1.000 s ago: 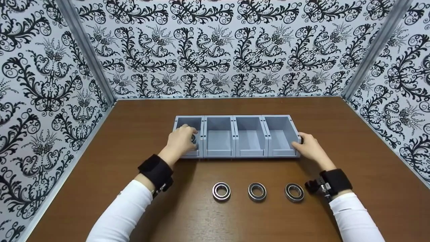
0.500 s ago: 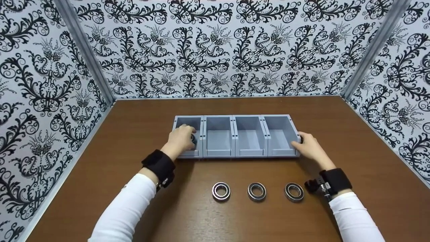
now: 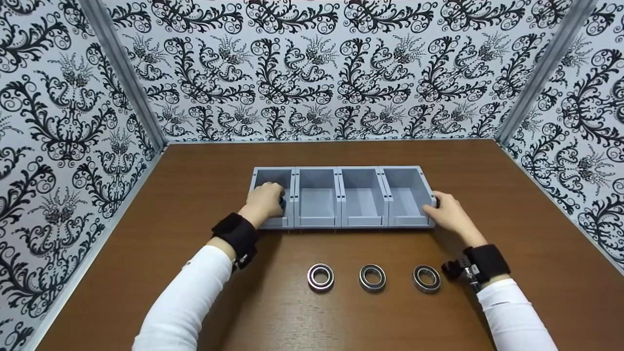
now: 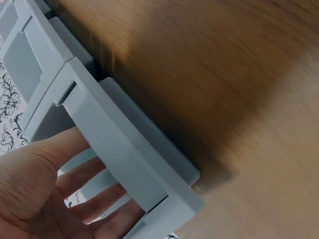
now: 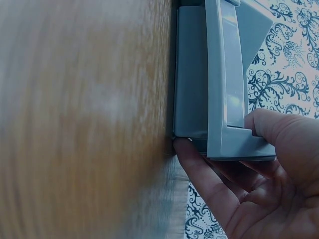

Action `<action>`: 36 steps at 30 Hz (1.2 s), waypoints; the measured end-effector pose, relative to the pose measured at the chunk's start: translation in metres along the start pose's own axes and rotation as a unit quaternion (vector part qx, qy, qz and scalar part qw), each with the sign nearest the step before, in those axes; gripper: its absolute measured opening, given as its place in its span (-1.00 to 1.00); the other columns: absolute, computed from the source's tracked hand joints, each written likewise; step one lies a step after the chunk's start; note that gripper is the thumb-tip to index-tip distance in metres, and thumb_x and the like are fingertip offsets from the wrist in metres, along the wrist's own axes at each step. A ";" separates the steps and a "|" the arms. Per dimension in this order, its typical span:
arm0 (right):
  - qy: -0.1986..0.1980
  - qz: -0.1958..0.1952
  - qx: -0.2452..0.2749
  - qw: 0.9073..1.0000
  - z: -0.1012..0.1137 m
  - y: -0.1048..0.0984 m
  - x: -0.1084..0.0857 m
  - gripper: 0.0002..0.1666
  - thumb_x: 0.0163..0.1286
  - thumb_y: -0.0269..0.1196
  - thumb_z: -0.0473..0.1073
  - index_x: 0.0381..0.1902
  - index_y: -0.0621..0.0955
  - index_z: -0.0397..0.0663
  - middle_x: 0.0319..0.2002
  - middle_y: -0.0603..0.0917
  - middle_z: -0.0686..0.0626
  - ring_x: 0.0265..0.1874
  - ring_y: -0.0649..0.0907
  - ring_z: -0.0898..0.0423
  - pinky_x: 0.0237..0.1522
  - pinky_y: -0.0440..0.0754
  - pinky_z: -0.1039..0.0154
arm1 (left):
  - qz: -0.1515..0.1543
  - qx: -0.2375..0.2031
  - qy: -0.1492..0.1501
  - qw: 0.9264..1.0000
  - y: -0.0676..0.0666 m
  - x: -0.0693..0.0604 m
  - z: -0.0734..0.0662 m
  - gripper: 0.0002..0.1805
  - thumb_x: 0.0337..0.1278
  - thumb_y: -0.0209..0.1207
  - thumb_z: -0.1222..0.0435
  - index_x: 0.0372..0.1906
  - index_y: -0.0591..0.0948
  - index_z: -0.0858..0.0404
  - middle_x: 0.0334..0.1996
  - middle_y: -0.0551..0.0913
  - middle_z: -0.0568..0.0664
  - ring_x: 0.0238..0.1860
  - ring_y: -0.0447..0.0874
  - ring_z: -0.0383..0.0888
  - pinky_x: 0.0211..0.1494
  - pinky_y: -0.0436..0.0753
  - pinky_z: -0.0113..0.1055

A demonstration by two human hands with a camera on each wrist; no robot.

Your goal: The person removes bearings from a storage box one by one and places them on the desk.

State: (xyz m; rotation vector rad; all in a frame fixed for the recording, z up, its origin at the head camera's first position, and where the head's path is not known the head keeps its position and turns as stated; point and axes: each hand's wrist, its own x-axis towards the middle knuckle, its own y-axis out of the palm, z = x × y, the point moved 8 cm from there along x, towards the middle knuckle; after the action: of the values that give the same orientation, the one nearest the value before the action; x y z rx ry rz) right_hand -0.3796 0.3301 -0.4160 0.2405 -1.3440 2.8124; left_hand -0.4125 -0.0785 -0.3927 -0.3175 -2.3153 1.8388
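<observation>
My left hand (image 3: pixel 265 199) reaches down into the leftmost compartment of a grey row of storage bins (image 3: pixel 318 222). A dark, round-edged bearing (image 3: pixel 282 203) shows at its fingertips in the head view, mostly covered by the hand. In the left wrist view, the thumb and fingers (image 4: pixel 82 177) dip behind the front lip of the bin (image 4: pixel 119 149), and the bearing is hidden there. My right hand (image 3: pixel 451 213) grips the right end wall of the row. In the right wrist view its thumb (image 5: pixel 271 124) lies over the bin edge (image 5: pixel 239 144), its fingers against the outside.
Three ring-shaped steel bearings lie in a line on the brown table in front of the bins: a left one (image 3: pixel 321 278), a middle one (image 3: pixel 372 278) and a right one (image 3: pixel 426 279). Patterned wall panels (image 3: pixel 312 73) enclose the table (image 3: pixel 209 161) at the back and sides.
My left hand has sunk slightly deeper into the leftmost bin, its wrist shifting a little right, and less of the bearing shows. The right hand and the three table bearings stay put.
</observation>
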 end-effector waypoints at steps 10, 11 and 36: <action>0.004 0.005 0.005 1.000 0.000 0.000 0.000 -0.52 0.34 0.19 -0.29 0.16 0.56 -0.48 -0.15 0.74 -0.34 -0.36 0.61 0.17 -0.30 0.52 0.37 | -0.015 0.003 -0.003 1.000 -0.002 0.002 -0.001 -0.53 -0.02 0.38 0.40 0.11 0.71 0.29 0.09 0.72 0.28 0.09 0.73 0.24 0.02 0.73 0.16; 0.005 0.006 0.006 1.000 -0.001 0.000 0.000 -0.52 0.34 0.19 -0.30 0.16 0.56 -0.49 -0.14 0.73 -0.35 -0.36 0.61 0.17 -0.31 0.52 0.38 | -0.016 0.004 -0.005 1.000 -0.002 0.002 -0.001 -0.54 -0.02 0.37 0.41 0.10 0.71 0.29 0.08 0.72 0.28 0.08 0.73 0.24 -0.01 0.73 0.18; 0.011 0.019 -0.012 1.000 -0.001 0.002 0.001 -0.47 0.38 0.17 -0.26 0.23 0.51 -0.51 -0.05 0.72 -0.42 -0.28 0.66 0.08 -0.21 0.55 0.26 | -0.010 0.017 -0.034 0.999 0.004 0.016 0.004 -0.80 0.10 0.18 0.44 -0.19 0.71 0.39 -0.04 0.77 0.33 -0.04 0.78 0.25 0.01 0.72 0.16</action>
State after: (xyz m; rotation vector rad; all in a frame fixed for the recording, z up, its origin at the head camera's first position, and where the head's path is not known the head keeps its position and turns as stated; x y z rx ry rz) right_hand -0.3805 0.3292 -0.4182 0.1848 -1.3909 2.8200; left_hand -0.4288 -0.0774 -0.3972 -0.2296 -2.3191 1.9045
